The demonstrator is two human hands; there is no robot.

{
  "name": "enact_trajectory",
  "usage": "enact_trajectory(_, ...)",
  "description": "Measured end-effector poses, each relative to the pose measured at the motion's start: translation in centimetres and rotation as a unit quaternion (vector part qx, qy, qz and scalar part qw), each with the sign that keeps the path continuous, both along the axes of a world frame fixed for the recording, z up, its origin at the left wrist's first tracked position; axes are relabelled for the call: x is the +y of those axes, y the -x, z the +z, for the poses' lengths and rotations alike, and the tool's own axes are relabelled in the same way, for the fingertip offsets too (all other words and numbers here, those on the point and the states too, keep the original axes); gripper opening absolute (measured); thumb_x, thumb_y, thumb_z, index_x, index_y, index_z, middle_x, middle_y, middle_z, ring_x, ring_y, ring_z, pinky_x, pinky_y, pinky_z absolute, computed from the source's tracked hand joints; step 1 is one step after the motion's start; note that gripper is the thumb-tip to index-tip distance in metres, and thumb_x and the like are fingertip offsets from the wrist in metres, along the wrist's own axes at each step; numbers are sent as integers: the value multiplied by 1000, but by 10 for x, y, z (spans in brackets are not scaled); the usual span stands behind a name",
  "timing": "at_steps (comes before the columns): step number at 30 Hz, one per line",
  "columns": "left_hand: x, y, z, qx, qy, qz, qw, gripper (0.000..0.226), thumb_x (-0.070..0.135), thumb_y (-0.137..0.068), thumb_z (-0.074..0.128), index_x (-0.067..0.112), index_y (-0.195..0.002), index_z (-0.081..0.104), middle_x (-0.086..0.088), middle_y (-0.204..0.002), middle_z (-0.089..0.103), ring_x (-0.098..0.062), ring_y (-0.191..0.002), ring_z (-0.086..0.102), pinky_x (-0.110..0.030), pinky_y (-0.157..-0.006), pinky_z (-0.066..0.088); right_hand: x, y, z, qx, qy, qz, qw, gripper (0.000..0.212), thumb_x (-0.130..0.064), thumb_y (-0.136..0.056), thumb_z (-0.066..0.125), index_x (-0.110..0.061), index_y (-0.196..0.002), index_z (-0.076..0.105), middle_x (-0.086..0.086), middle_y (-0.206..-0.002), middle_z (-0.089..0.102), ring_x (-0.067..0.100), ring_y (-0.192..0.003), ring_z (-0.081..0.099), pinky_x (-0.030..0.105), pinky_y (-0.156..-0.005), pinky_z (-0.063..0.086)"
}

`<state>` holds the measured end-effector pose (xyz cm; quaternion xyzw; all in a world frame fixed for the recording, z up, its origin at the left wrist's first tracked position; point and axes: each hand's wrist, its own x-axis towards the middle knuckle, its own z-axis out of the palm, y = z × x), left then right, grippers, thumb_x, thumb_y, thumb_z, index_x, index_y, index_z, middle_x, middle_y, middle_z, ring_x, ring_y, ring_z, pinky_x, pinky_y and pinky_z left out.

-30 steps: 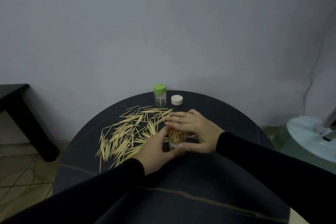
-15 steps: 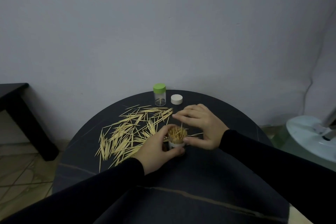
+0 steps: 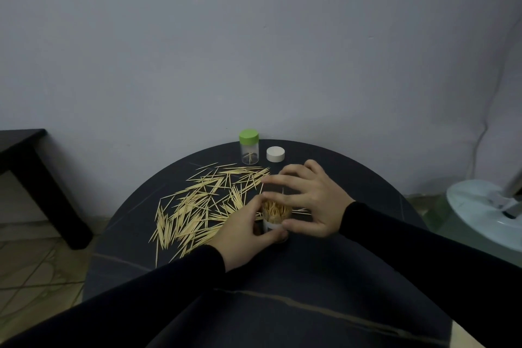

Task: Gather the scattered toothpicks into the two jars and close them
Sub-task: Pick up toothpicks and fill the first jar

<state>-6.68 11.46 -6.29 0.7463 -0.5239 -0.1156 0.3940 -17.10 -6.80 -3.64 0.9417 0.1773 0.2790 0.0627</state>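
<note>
Dark round tabletop [image 3: 353, 277], marbled with a pale vein, carrying everything. Across its left half, a broad scatter of toothpicks [image 3: 197, 206], most of the pile not yet gathered. At the near edge of that scatter, an open jar [image 3: 275, 219], upright, packed close to full with toothpicks standing on end. At the far edge, a second jar [image 3: 249, 150] with a green lid on and only a few picks inside; just beside it to the right, a loose white lid [image 3: 275, 154], apart from both jars.

Left hand [image 3: 243, 237] wrapped round the open jar, fingers curled on its left wall and thumb across the white label. Right hand [image 3: 313, 200] cupped over the jar's right side, thumb pressed to the wall, fingers spread and arched over the rim; whether a pick sits pinched there, cannot tell.

For the step in hand, probably settling the bundle: keep the jar flat and steady with the left, tap or nudge stray tips below the rim, avoid tilting a jar this full. Then fetch the white lid.

Against half a second ago: right hand wider and slightly further back from the mouth, more of the toothpick tops exposed; left grip, jars and lid unmoved.
</note>
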Motion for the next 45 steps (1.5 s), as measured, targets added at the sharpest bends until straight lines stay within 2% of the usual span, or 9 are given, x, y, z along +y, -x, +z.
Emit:
enact_trajectory(10, 0, 2, 2, 7, 3, 1, 1000, 55, 35, -79, 75, 38, -124, 44, 21, -111, 59, 16, -102, 51, -1, -82, 36, 2, -4, 2, 33, -48, 7, 998, 41, -45, -97, 39, -27, -119, 68, 5, -134, 55, 24, -120, 47, 42, -88, 37)
enact_trajectory(14, 1, 2, 1, 18, 2, 3, 1000, 54, 33, -78, 77, 36, -122, 47, 23, -106, 60, 17, -98, 52, -3, -80, 36, 4, -5, -3, 25, -126, -20, 991, 40, -49, -96, 44, -28, -119, 69, 1, -130, 56, 18, -121, 48, 43, -92, 38)
enact_trajectory(18, 0, 1, 0, 24, 2, 14, 1000, 61, 36, -76, 78, 35, -128, 46, 23, -107, 58, 17, -98, 52, -1, -81, 37, -3, 1, -3, -19, -155, -80, 985, 52, -59, -84, 53, -24, -121, 67, -7, -113, 65, 11, -104, 51, 33, -84, 32)
enact_trajectory(22, 1, 3, 1, 31, -3, 26, 999, 60, 38, -76, 77, 39, -126, 44, 24, -108, 57, 15, -97, 51, -3, -82, 41, -6, 5, -2, 1, -196, -31, 980, 39, -52, -82, 60, -24, -104, 74, -10, -99, 68, 8, -97, 49, 36, -82, 36)
enact_trajectory(25, 1, 3, 0, 33, 1, 25, 999, 61, 39, -76, 77, 37, -128, 45, 21, -112, 58, 11, -102, 53, -5, -86, 40, -2, 4, -6, 11, -173, 10, 985, 32, -45, -82, 64, -22, -100, 75, -6, -104, 66, 13, -103, 50, 39, -84, 37)
enact_trajectory(30, 1, 2, 0, 38, 8, 26, 999, 62, 37, -76, 77, 33, -130, 46, 19, -113, 60, 9, -103, 55, -8, -87, 43, 2, 4, -3, -26, -157, 11, 987, 43, -45, -86, 58, -20, -120, 67, -3, -110, 64, 16, -103, 52, 39, -82, 38)
enact_trajectory(35, 1, 3, 0, 18, 14, 27, 999, 61, 34, -77, 77, 30, -130, 47, 23, -112, 56, 7, -103, 53, -2, -85, 37, 4, 4, -5, -11, -51, 40, 998, 43, -48, -91, 49, -21, -117, 70, -7, -120, 66, 21, -104, 54, 36, -81, 29)
enact_trajectory(41, 1, 4, 2, 22, 13, 30, 999, 61, 32, -78, 76, 31, -130, 45, 23, -110, 55, 12, -100, 52, 0, -82, 36, 5, 5, -7, -16, -29, 20, 999, 53, -52, -90, 46, -21, -131, 58, -2, -132, 58, 22, -117, 48, 39, -88, 29)
enact_trajectory(45, 1, 5, 3, 20, 6, 28, 999, 63, 32, -78, 76, 37, -129, 40, 30, -105, 50, 17, -97, 49, 3, -80, 34, 5, 4, -8, 26, -55, 14, 998, 58, -57, -88, 43, -19, -127, 63, -2, -137, 55, 23, -124, 44, 41, -90, 33)
